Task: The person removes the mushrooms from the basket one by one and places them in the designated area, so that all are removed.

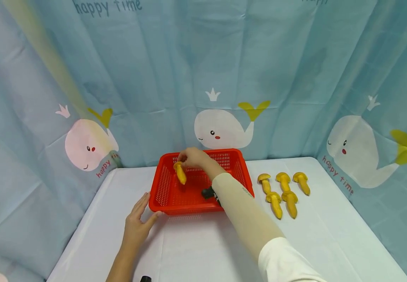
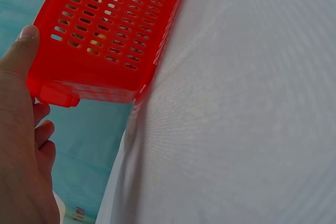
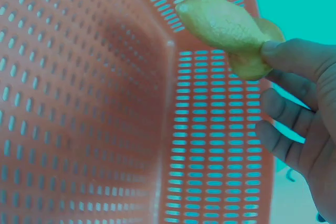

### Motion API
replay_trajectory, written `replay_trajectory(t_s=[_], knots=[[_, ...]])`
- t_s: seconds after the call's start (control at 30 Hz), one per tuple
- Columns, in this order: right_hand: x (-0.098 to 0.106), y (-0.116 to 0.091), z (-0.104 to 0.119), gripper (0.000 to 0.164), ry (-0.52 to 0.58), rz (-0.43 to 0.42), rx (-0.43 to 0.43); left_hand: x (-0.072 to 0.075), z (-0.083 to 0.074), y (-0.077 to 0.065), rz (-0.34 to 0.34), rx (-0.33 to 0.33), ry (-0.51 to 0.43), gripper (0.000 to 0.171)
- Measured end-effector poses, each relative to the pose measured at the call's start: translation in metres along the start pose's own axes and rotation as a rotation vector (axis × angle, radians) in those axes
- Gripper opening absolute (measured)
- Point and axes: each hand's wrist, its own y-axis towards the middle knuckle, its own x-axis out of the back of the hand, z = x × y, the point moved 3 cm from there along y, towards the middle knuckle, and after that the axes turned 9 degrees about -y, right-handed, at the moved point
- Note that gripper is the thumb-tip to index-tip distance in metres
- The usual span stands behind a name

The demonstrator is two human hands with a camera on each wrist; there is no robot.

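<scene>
My right hand (image 1: 193, 157) pinches a yellow mushroom (image 1: 180, 173) by its cap end, thumb on one side, over the left part of the red basket (image 1: 189, 210). In the right wrist view the mushroom (image 3: 223, 24) has its stem tip toward the basket's inside, and the slotted basket walls (image 3: 215, 145) lie behind it. My left hand (image 1: 138, 227) holds the basket's near left corner. In the left wrist view its thumb (image 2: 26, 45) lies on the long side by the rim, with the other fingers around at the short end.
Several more yellow mushrooms (image 1: 290, 197) lie in short columns on the white tabletop (image 1: 196, 250), right of the basket. A blue curtain (image 1: 175, 78) with printed whales rises behind the table and along both sides.
</scene>
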Motion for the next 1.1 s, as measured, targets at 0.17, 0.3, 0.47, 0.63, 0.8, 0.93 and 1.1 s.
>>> replay_trajectory(t_s=[0.17,0.3,0.47,0.63,0.8,0.93,1.1], knots=[[0.015,-0.007,0.005,0.020,0.014,-0.029,0.023,0.001,-0.001,-0.001,-0.009,-0.012,-0.009,0.085],[0.026,-0.013,0.013,0.022,0.015,-0.046,0.044,0.001,0.000,-0.002,-0.013,-0.010,-0.018,0.085],[0.041,-0.023,0.023,0.022,0.003,-0.086,0.073,-0.002,0.003,0.000,-0.002,-0.038,-0.016,0.084],[0.049,-0.033,0.032,0.022,0.034,-0.119,0.111,0.000,0.003,0.000,-0.004,-0.004,0.000,0.085],[0.057,-0.047,0.038,0.020,0.079,-0.158,0.121,0.001,0.002,0.001,0.003,0.013,-0.009,0.084],[0.062,-0.059,0.041,0.021,0.062,-0.185,0.133,0.001,0.002,0.002,0.004,0.013,-0.005,0.083],[0.066,-0.074,0.046,0.022,0.072,-0.195,0.138,-0.001,0.003,0.000,-0.002,0.017,0.005,0.083]])
